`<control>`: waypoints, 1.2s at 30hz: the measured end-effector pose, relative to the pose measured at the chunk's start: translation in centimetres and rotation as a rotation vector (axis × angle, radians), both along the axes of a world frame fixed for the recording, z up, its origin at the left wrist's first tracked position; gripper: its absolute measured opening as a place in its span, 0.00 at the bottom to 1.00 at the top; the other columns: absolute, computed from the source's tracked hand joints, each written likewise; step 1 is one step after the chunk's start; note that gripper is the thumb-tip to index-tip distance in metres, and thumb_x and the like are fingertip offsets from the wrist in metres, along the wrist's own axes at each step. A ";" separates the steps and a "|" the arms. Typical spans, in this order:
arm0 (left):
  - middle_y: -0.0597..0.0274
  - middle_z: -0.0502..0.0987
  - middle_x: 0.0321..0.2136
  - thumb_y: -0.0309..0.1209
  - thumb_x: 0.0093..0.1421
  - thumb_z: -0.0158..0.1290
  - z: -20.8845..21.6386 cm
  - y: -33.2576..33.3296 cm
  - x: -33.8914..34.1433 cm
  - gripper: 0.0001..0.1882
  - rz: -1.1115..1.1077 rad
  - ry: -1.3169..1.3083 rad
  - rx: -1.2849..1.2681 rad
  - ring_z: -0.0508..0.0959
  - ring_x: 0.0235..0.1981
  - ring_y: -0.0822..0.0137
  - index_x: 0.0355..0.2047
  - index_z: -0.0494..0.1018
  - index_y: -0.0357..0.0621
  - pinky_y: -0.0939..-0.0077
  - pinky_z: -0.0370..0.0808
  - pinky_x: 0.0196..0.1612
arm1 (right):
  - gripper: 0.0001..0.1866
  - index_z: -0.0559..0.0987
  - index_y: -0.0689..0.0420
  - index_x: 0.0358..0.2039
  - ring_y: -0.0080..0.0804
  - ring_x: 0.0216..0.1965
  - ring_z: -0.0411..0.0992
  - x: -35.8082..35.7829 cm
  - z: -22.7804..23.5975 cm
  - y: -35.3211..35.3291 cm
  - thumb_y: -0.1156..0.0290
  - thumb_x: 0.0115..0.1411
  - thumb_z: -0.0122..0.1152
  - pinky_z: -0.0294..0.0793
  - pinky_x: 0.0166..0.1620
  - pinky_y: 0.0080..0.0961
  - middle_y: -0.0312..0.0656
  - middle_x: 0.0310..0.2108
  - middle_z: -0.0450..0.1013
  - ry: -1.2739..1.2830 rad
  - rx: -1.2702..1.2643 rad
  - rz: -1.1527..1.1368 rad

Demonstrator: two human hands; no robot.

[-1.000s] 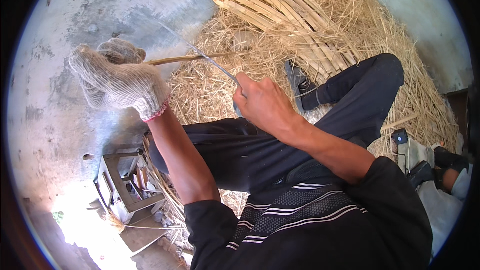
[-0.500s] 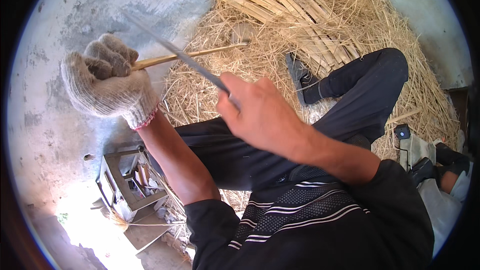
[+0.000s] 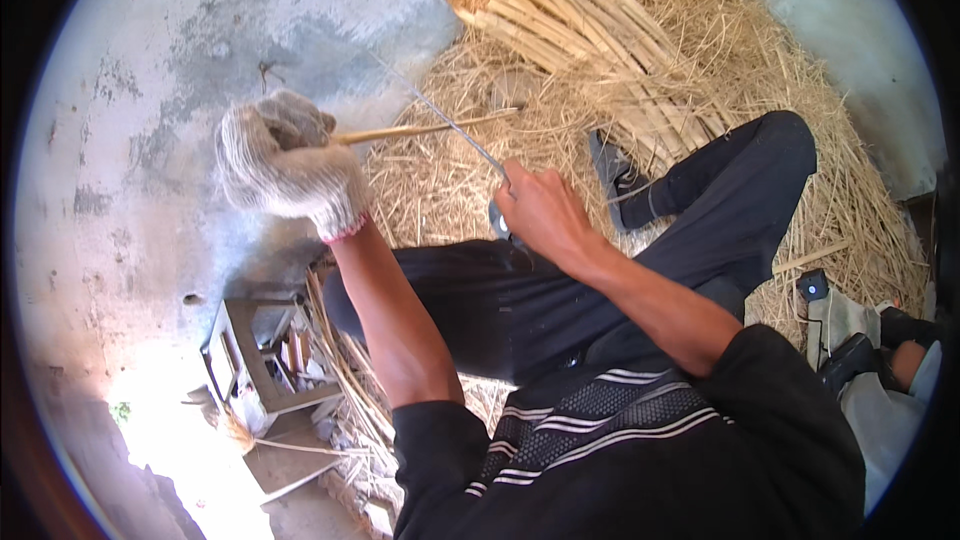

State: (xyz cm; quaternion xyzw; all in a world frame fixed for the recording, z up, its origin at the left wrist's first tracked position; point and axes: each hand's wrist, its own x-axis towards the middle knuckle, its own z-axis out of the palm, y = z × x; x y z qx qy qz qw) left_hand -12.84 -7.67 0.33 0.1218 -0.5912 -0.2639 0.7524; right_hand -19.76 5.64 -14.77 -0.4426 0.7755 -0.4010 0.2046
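My left hand (image 3: 295, 165), in a knitted off-white glove with a red-edged cuff, is closed round a narrow bamboo strip (image 3: 400, 131) that points to the right. My bare right hand (image 3: 548, 215) grips a knife, whose long thin blade (image 3: 437, 110) slants up to the left and crosses the strip in the view. The blade is seen nearly edge-on. Whether it touches the strip I cannot tell. A dark, rounded handle end (image 3: 498, 220) shows below my right fist; the fingers hide the rest of the handle.
Beyond my hands, a bundle of split bamboo strips (image 3: 600, 40) lies on a thick heap of shavings (image 3: 450, 185). A wooden frame box (image 3: 235, 350) with odds and ends stands at lower left. A pale wall rises on the left. Part of another person (image 3: 885, 400) shows at lower right.
My left hand has shifted right with the strip. My right hand has moved right and slightly down, and the knife blade has turned nearly edge-on.
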 end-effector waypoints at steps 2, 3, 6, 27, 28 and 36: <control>0.70 0.51 0.06 0.30 0.56 0.43 -0.2 -0.4 0.2 0.20 -0.030 -0.004 -0.012 0.49 0.08 0.74 0.11 0.50 0.53 0.75 0.48 0.12 | 0.12 0.74 0.67 0.33 0.60 0.29 0.77 0.3 1.0 0.4 0.68 0.60 0.54 0.77 0.31 0.51 0.64 0.21 0.73 -0.088 -0.060 0.019; 0.70 0.51 0.06 0.30 0.56 0.43 -0.2 -0.6 0.4 0.19 -0.042 -0.001 0.010 0.49 0.08 0.74 0.11 0.50 0.54 0.75 0.48 0.12 | 0.13 0.74 0.67 0.33 0.60 0.29 0.77 0.7 1.8 0.9 0.68 0.60 0.54 0.77 0.30 0.51 0.64 0.21 0.73 -0.120 -0.077 0.059; 0.70 0.51 0.07 0.30 0.55 0.42 0.1 -0.5 -0.4 0.19 -0.090 0.024 0.124 0.48 0.09 0.74 0.10 0.50 0.54 0.76 0.47 0.12 | 0.12 0.74 0.66 0.32 0.60 0.28 0.77 1.1 5.2 1.9 0.67 0.61 0.53 0.77 0.30 0.51 0.64 0.21 0.73 -0.045 -0.128 0.121; 0.68 0.71 0.21 0.31 0.65 0.54 -0.4 -6.1 -2.3 0.12 0.259 0.235 0.208 0.68 0.18 0.77 0.23 0.71 0.43 0.84 0.65 0.21 | 0.10 0.75 0.64 0.36 0.58 0.24 0.76 -1.2 1.6 -2.0 0.69 0.61 0.53 0.75 0.29 0.51 0.60 0.18 0.73 0.014 -0.126 0.026; 0.68 0.72 0.22 0.31 0.65 0.54 0.2 -5.7 -2.2 0.12 0.221 0.297 0.301 0.69 0.19 0.77 0.24 0.72 0.43 0.84 0.66 0.22 | 0.12 0.75 0.64 0.37 0.59 0.28 0.77 -1.2 1.7 -2.2 0.68 0.61 0.52 0.75 0.31 0.52 0.63 0.22 0.74 -0.038 -0.089 0.066; 0.67 0.64 0.11 0.39 0.64 0.56 1.5 -5.1 -5.7 0.23 0.282 0.113 0.076 0.63 0.10 0.77 0.16 0.62 0.47 0.80 0.62 0.13 | 0.16 0.78 0.62 0.41 0.41 0.22 0.77 -8.4 -16.6 -6.2 0.64 0.61 0.50 0.77 0.23 0.40 0.54 0.26 0.76 0.122 0.129 -0.116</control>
